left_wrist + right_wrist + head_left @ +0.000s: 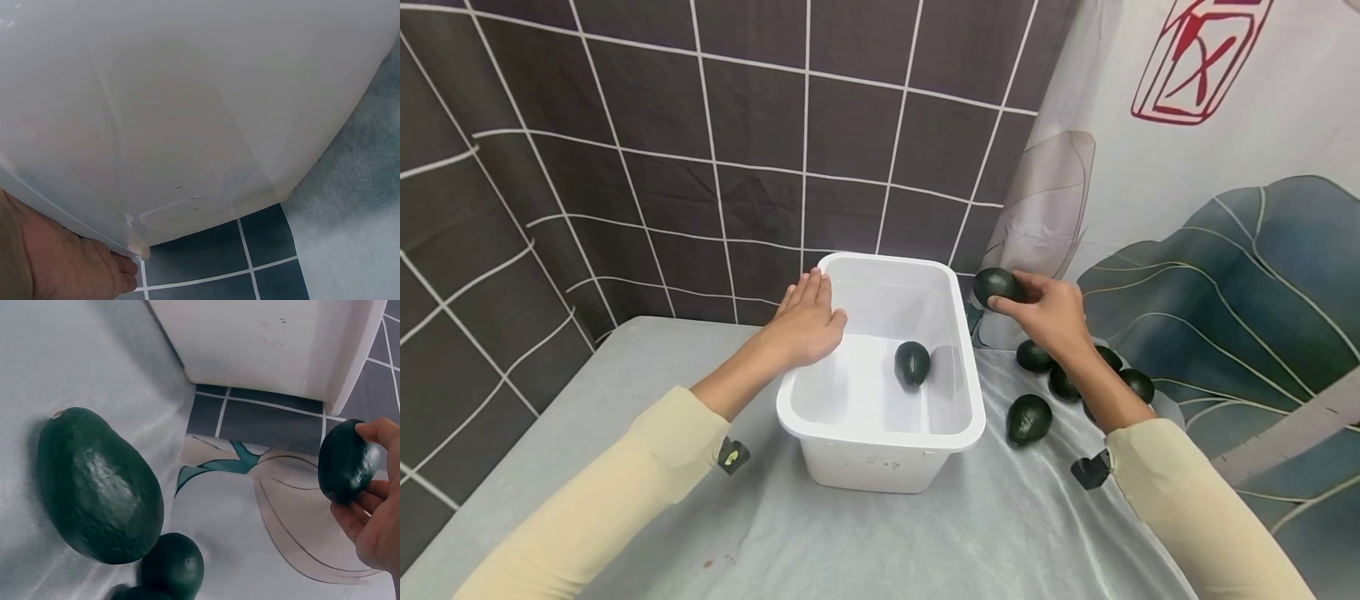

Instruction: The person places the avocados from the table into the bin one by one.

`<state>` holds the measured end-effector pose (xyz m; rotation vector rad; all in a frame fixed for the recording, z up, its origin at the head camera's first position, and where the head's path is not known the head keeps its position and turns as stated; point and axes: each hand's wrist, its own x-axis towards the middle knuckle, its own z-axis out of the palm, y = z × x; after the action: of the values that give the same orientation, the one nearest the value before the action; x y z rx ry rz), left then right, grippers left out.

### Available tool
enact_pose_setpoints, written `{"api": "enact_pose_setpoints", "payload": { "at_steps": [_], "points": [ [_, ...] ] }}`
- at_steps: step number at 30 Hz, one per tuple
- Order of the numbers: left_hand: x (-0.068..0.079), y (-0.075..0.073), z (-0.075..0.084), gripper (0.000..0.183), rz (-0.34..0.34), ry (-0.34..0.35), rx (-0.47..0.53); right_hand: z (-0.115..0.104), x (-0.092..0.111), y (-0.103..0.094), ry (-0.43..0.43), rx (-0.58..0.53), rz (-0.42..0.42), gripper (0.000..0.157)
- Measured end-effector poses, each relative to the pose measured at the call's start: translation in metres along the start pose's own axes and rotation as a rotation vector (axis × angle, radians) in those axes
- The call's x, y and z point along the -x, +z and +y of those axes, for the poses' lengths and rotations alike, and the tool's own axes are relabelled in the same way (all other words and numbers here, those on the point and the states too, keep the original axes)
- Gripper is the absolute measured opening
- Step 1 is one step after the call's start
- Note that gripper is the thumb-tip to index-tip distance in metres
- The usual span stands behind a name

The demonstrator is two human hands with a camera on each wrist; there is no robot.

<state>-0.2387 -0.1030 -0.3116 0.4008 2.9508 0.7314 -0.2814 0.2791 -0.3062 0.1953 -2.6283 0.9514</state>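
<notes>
A dark green avocado (997, 287) is pinched between the thumb and fingers of my right hand (1051, 312), just right of a white plastic tub (880, 443). The right wrist view shows the same held avocado (347, 461) beside the tub's outer wall. My left hand (806, 321) rests at the tub's left rim, its fingers extended. In the left wrist view, that hand (69, 265) lies along the tub's edge. Inside the tub, one avocado (913, 364) lies on the bottom.
Several loose avocados lie on the grey cloth right of the tub, the nearest avocado (1028, 419) close to its side. A dark tiled-pattern backdrop (752, 108) stands behind the tub. A printed curtain (1217, 308) hangs at the right.
</notes>
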Motion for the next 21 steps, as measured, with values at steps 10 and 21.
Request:
{"api": "enact_pose_setpoints", "payload": {
  "at_steps": [10, 21],
  "points": [
    [0.0011, -0.0002, 0.0017, 0.081, -0.005, -0.007, -0.004, -0.0041, -0.0008, 0.0008, -0.023, -0.009, 0.009, 0.073],
    [0.0006, -0.0002, 0.0022, 0.081, -0.006, -0.006, -0.008, -0.0061, -0.0045, -0.002, -0.033, 0.006, 0.025, 0.072]
  ]
}}
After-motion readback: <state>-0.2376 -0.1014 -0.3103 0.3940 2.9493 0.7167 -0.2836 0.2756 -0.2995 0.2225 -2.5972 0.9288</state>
